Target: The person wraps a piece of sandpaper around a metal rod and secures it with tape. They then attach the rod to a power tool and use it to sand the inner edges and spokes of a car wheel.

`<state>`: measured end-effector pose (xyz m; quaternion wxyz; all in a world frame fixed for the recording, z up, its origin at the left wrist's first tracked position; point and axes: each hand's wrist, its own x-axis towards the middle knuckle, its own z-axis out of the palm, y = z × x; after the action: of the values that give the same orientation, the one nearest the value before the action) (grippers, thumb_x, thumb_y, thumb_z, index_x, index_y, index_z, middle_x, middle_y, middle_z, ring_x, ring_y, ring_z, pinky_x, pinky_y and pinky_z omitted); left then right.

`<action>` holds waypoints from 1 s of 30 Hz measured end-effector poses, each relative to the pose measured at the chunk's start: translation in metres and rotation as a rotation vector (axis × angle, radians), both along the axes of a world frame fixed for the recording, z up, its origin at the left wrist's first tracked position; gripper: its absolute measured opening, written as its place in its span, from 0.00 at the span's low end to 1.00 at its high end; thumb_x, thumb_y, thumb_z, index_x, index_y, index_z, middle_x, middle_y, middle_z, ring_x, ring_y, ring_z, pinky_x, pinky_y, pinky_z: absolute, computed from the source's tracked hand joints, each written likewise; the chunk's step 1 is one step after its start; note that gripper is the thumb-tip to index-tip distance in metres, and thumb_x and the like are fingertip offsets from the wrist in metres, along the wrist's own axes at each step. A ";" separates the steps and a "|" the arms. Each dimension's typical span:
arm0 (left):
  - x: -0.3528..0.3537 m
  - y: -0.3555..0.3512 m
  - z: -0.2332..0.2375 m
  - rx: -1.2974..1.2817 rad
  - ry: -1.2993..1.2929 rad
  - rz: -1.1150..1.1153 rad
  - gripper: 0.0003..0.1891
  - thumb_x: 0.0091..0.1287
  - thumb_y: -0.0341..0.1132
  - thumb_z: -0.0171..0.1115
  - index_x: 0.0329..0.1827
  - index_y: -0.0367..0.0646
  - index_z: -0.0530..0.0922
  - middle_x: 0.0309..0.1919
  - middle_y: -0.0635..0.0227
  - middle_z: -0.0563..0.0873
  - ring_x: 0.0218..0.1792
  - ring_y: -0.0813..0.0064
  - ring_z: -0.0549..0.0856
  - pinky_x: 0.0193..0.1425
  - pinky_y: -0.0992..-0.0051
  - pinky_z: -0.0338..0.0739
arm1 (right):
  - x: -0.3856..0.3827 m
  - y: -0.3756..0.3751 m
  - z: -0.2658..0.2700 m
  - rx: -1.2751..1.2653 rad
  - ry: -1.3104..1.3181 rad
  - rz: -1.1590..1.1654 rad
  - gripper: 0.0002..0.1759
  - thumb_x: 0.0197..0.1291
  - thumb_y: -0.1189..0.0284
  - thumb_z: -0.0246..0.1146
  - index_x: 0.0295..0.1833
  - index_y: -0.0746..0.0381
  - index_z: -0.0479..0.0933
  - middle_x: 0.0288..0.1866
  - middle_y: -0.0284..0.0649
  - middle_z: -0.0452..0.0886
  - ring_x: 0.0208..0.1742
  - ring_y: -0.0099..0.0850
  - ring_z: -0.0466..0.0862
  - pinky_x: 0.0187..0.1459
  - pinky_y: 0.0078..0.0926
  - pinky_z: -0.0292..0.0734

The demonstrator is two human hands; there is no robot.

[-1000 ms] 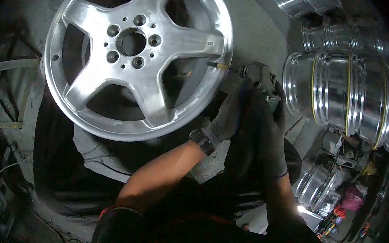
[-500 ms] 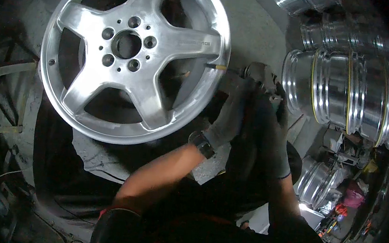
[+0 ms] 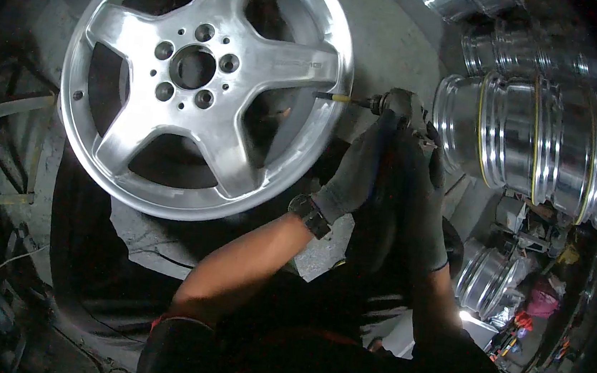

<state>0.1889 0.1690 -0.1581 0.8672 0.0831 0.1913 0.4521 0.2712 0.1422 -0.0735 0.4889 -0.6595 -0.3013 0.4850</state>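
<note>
A five-spoke silver alloy wheel rim (image 3: 208,117) lies face up at upper left, its spokes brushed bright and one marked with faint lettering. Just right of its outer lip, both my hands grip a die grinder (image 3: 401,106) whose thin shaft (image 3: 336,97), banded yellow and black, points left and overlaps the lip by the lettered spoke. My left hand (image 3: 359,165), in a dark grey glove with a watch at the wrist, closes around the grinder's near side. My right hand (image 3: 419,187), gloved too, wraps the body from the right. The grinder's lower part is hidden between the gloves.
Polished wheel barrels (image 3: 515,135) stand stacked on the right, with another rim (image 3: 484,276) below them. Tools and a pink cloth (image 3: 545,298) clutter the lower right. A metal frame (image 3: 11,108) stands at far left. My dark-clad legs (image 3: 84,252) flank the work.
Both hands and the grinder have risen slightly in view, and the shaft has shifted a little up and left. The wheel rim appears nearly unmoved.
</note>
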 end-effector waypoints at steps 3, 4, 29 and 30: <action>0.007 -0.005 -0.018 -0.010 0.033 -0.003 0.29 0.88 0.52 0.40 0.76 0.36 0.72 0.66 0.68 0.80 0.67 0.78 0.75 0.77 0.73 0.65 | -0.004 -0.001 0.002 0.030 -0.170 0.047 0.34 0.76 0.73 0.64 0.82 0.65 0.59 0.65 0.45 0.80 0.62 0.30 0.82 0.63 0.29 0.80; 0.013 -0.011 -0.028 0.013 0.103 0.027 0.30 0.88 0.53 0.40 0.76 0.36 0.72 0.66 0.67 0.80 0.66 0.79 0.75 0.77 0.74 0.65 | -0.005 -0.003 0.004 0.031 -0.170 0.046 0.34 0.76 0.73 0.64 0.82 0.65 0.59 0.65 0.45 0.80 0.62 0.30 0.82 0.63 0.29 0.80; -0.010 -0.024 0.007 -0.005 0.234 -0.070 0.28 0.86 0.56 0.45 0.62 0.37 0.78 0.45 0.74 0.78 0.46 0.80 0.74 0.58 0.74 0.70 | -0.005 -0.029 0.003 -0.072 -0.075 -0.006 0.35 0.77 0.73 0.61 0.84 0.63 0.56 0.71 0.48 0.77 0.68 0.33 0.80 0.69 0.32 0.77; -0.016 -0.028 0.013 0.010 0.286 -0.063 0.29 0.86 0.55 0.44 0.65 0.36 0.78 0.48 0.72 0.80 0.50 0.80 0.75 0.62 0.75 0.70 | -0.004 -0.031 0.002 -0.125 -0.074 -0.006 0.35 0.77 0.74 0.62 0.84 0.62 0.56 0.71 0.48 0.76 0.68 0.33 0.80 0.69 0.32 0.77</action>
<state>0.1733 0.1407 -0.1450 0.8446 0.1568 0.3079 0.4091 0.2672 0.1108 -0.0720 0.4365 -0.7071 -0.2862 0.4769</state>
